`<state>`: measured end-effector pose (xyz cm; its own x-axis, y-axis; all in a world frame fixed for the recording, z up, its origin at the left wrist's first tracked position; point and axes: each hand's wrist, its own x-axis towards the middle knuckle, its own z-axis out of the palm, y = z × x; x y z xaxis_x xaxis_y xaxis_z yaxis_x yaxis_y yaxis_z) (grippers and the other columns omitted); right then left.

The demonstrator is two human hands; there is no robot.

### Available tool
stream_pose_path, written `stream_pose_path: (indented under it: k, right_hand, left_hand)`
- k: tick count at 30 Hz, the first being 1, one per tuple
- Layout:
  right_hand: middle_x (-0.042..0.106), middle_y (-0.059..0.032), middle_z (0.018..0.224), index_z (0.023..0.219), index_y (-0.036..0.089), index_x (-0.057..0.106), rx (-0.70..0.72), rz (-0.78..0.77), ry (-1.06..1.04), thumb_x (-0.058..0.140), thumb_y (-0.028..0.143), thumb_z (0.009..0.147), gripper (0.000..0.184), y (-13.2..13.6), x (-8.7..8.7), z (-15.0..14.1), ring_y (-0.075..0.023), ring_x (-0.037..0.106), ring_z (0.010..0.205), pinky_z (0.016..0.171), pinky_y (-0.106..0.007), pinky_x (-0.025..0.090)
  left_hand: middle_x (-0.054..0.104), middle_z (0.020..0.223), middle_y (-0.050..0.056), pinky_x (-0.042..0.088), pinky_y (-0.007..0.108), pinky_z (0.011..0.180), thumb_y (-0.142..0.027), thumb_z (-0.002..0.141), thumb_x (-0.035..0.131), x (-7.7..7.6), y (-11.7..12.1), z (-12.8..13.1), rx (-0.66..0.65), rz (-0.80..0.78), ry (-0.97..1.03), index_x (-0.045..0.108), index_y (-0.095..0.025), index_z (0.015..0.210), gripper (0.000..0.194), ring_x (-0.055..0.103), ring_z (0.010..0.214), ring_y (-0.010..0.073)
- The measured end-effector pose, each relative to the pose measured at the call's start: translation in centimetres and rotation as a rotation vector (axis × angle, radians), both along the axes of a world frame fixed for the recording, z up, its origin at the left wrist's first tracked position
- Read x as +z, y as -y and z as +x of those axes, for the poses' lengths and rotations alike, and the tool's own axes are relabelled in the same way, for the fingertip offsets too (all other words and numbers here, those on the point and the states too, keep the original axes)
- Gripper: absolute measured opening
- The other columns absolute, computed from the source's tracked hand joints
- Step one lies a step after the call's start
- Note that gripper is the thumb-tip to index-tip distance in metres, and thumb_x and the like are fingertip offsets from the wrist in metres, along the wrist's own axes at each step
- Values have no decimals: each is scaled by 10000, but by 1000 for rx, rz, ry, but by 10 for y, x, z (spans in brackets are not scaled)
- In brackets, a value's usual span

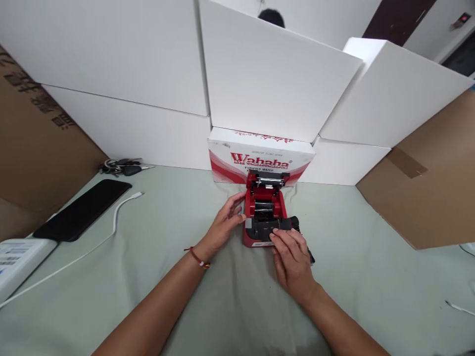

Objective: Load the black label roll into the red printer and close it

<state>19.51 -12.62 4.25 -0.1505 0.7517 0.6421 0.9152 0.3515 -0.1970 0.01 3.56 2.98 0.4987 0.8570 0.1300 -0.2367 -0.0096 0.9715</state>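
Observation:
A small red device [250, 242] with a roller mechanism, which looks like a label printer, sits with its lid [268, 180] raised at the back. A dark roll [263, 206] lies inside it. My left hand [223, 223] is at its left side, fingers apart, forefinger along the wall and thumb tip by a grey tab [249, 223] at the front corner. A glossy black piece [265, 229], perhaps film or a cover, lies across the front. My right hand [293, 259] grips its right part, fingers on top; the thumb's contact is partly hidden. More black material shows beyond that hand.
Behind the device stands a Wahaha carton [222, 160] against white panels [274, 74]. Cardboard walls [438, 178] flank both sides. To the left lie keys [120, 167], a black phone [83, 210], a white cable [115, 217] and a white block [22, 259]. Another cable [460, 309] lies right.

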Motion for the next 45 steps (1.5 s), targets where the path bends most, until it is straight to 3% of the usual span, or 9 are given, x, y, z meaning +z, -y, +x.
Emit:
stream_pose_path:
  k: [6,9,17,23,27,33,38,42,45]
  right_hand:
    - [721,-109,1403,1649,255,435,50,7,-50,526,47,981,706,-1,0,2,-259,639,1303,1178,-502,504]
    - [727,-101,1391,1622,238,472,69,24,-56,512,35,979,675,-1,2,2,-250,641,1279,1169,-493,519]
    - [710,-123,1410,1591,170,517,102,64,-89,530,6,966,646,-2,-4,2,-259,591,1328,1206,-496,487]
    - [706,-126,1405,1599,173,511,88,38,-89,533,13,981,638,0,-7,3,-255,594,1337,1237,-496,447]
    - [710,-124,1388,1581,179,529,81,39,-74,538,20,985,617,2,-7,5,-254,601,1331,1227,-486,450]
    - [698,-136,1373,1547,169,551,62,53,-37,570,2,973,598,0,-6,5,-257,598,1316,1215,-479,447]
    - [690,-135,1372,1555,181,542,56,57,-27,566,-5,963,621,0,-3,4,-265,597,1320,1207,-491,455]
    - [688,-131,1376,1556,188,541,52,48,-22,572,-8,961,627,1,-2,4,-265,595,1323,1208,-492,453]
    - [686,-131,1376,1556,188,541,58,42,-25,574,-8,962,627,2,-2,5,-262,594,1319,1205,-489,454]
  left_hand:
    - [568,1605,88,304,490,1343,-468,1024,573,58,-34,22,248,200,-107,565,-245,1438,471,459,1561,285]
    - [627,1532,120,385,509,1286,-550,1052,513,72,-45,35,233,202,-87,630,-215,1366,473,540,1485,301]
    - [798,1257,99,392,536,1251,-587,1082,463,39,1,19,262,279,6,558,-268,1466,508,650,1380,281]
    - [829,1194,98,437,494,1169,-503,1130,353,15,23,8,238,333,-98,700,-229,1294,471,749,1198,269]
    - [830,1149,104,453,490,1099,-518,1100,434,11,23,7,272,444,-162,716,-221,1246,435,764,1110,285]
    - [785,1233,105,448,484,1108,-387,984,667,12,19,3,124,445,-125,647,-241,1307,356,743,1162,300]
    - [678,1447,91,308,503,1304,-304,893,748,7,13,8,26,276,96,508,-283,1489,643,510,1506,302]
    - [200,1827,16,47,476,1400,-279,758,818,3,10,15,28,59,199,268,-376,1665,1066,61,1722,270]
    - [57,1855,-6,3,495,1398,-267,712,821,1,10,16,-5,-69,201,101,-408,1712,1240,-46,1727,265]
